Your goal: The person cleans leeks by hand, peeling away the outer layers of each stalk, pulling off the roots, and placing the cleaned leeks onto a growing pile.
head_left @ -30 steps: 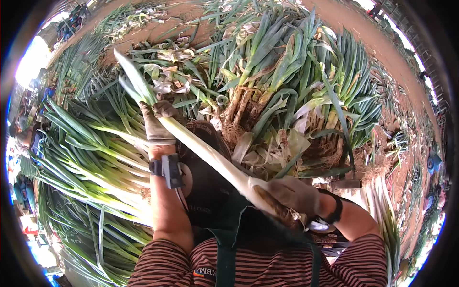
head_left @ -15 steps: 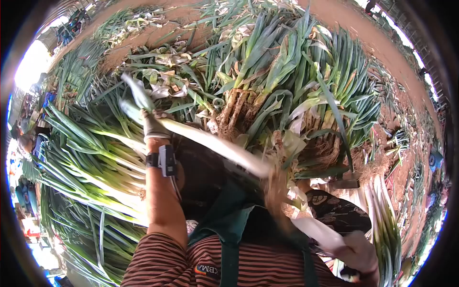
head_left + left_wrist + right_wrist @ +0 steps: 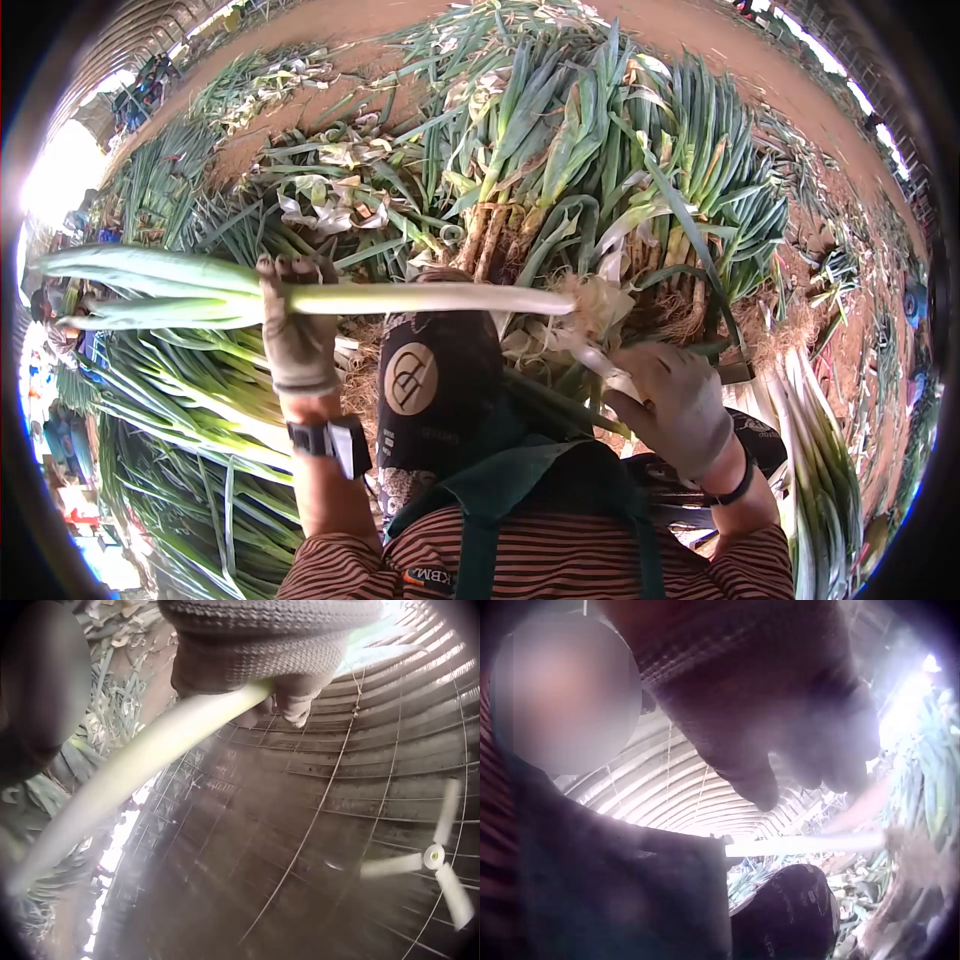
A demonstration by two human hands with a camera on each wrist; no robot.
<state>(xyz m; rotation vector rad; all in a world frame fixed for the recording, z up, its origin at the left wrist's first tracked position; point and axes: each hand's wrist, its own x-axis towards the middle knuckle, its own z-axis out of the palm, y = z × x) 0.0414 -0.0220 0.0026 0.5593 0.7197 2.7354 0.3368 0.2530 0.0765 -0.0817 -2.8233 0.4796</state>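
Note:
My gloved left hand (image 3: 300, 325) grips a long leek (image 3: 440, 298) where the white shaft meets the green leaves. The leek lies nearly level across my front, leaves to the left and shaggy roots (image 3: 590, 308) to the right. In the left wrist view, the curled glove (image 3: 262, 649) wraps the pale shaft (image 3: 142, 757). My gloved right hand (image 3: 675, 400) is just below the root end, thumb apart from the fingers. A pale blurred strip (image 3: 600, 365) runs between the roots and this hand; I cannot tell whether the fingers hold it.
Leeks with long green leaves (image 3: 190, 380) are piled at my left. Several upright leeks with brown roots (image 3: 490, 240) stand ahead, among loose peelings (image 3: 330, 200). Cleaner white leeks (image 3: 815, 460) lie at my right. My dark-clad knee (image 3: 440, 370) is below the held leek.
The leek has swung from slanting to nearly level, its leaves now pointing left. My right hand left the root end, pulled a white sheet down to the right, then came back near the roots.

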